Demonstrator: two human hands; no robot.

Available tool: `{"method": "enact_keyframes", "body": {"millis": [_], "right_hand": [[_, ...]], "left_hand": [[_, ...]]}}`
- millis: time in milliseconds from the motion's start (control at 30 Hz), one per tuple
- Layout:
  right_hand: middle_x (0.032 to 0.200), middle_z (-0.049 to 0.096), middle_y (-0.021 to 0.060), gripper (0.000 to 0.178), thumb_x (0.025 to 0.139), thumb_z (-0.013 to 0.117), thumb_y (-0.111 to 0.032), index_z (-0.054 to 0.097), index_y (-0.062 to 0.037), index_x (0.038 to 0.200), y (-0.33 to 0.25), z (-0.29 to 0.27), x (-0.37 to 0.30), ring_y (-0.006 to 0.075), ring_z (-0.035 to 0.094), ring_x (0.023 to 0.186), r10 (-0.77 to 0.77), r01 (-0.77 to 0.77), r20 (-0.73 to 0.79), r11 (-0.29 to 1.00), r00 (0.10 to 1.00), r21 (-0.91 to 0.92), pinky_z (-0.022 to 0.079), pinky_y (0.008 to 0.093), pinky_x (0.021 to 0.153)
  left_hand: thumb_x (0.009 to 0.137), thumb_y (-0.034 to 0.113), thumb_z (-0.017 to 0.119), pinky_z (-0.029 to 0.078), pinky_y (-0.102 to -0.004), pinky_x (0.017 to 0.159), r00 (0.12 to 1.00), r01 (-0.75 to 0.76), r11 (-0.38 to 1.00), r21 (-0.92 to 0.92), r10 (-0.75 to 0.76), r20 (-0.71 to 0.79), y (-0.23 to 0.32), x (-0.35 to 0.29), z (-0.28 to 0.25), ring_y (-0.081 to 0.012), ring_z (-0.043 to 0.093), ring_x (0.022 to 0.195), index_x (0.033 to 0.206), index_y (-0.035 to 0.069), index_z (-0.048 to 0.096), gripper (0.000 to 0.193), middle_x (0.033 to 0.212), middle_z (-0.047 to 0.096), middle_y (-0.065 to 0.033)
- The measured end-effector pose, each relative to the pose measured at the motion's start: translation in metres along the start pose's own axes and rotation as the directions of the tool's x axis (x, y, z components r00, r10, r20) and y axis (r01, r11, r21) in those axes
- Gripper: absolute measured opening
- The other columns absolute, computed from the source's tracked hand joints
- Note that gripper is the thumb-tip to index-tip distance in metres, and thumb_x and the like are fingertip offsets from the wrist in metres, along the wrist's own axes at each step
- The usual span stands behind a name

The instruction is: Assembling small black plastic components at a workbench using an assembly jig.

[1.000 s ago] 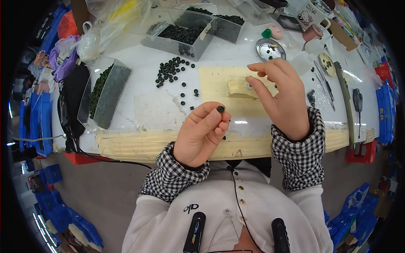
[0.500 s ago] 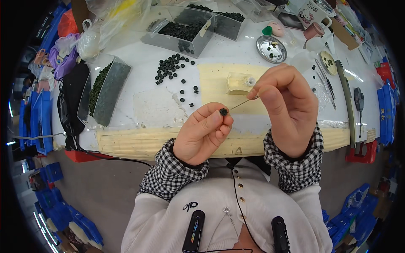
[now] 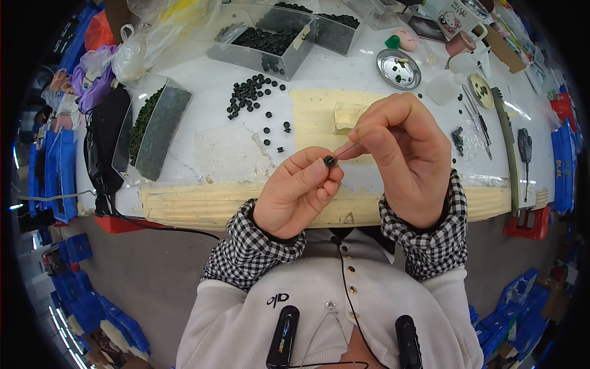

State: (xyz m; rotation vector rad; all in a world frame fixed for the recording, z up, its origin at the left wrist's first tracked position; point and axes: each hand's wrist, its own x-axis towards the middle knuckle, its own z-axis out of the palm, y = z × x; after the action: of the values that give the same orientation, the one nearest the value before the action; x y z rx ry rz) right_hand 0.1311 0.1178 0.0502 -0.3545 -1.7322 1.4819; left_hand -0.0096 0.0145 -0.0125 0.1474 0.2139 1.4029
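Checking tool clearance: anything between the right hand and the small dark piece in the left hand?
Nothing visible blocks it. Only the thin tool in the right hand spans the gap to the small dark piece in the left hand; whether its tip touches, I can't tell.

The left hand (image 3: 295,195) and right hand (image 3: 407,160) both pinch, fingertips (image 3: 318,167) close, wrists (image 3: 424,212) well apart.

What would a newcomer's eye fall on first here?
Likely the centre, where the left hand pinches a small dark piece and the right hand holds a thin rod toward it. Farther back and left, black pieces lie scattered before a clear bin holding dark ones.
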Motion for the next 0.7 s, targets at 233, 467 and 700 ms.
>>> {"method": "enact_keyframes", "body": {"millis": [233,467,700], "right_hand": [[0.08,0.062,0.0068,0.011,0.092,0.057,-0.007,0.055,0.0039,0.089,0.003,0.0,0.001,0.0107,0.065,0.071,-0.028,0.027,-0.013,0.999,1.0,-0.034,0.054,0.0211,0.066],[0.079,0.061,0.0046,0.011,0.093,0.056,-0.008,0.053,0.0027,0.092,0.001,-0.001,0.0,0.0108,0.065,0.072,-0.005,0.009,-0.103,0.999,0.995,0.046,0.052,0.0213,0.064],[0.074,0.058,0.009,0.012,0.084,0.066,-0.007,0.058,0.0008,0.079,0.014,-0.025,0.009,0.019,0.06,0.066,-0.324,0.124,-0.18,0.729,0.929,-0.673,0.048,0.0262,0.062]], "left_hand": [[0.096,0.007,0.05,0.053,-0.019,0.072,1.0,0.002,1.0,-0.01,-0.003,-0.014,0.0,0.001,-0.001,-0.0125,0.062,0.082,0.111,0.001,0.057,0.018,0.097,0.064,-0.0118],[0.095,0.007,0.051,0.053,-0.0195,0.072,1.0,-0.029,0.999,-0.019,0.029,-0.007,-0.001,-0.001,0.001,-0.0127,0.063,0.082,0.111,0.001,0.057,0.018,0.097,0.064,-0.0118],[0.09,0.002,0.059,0.054,-0.0216,0.072,0.895,-0.296,0.751,0.59,0.434,-0.103,-0.005,0.0,0.007,-0.0147,0.066,0.081,0.104,-0.003,0.06,0.015,0.093,0.067,-0.0122]]}}
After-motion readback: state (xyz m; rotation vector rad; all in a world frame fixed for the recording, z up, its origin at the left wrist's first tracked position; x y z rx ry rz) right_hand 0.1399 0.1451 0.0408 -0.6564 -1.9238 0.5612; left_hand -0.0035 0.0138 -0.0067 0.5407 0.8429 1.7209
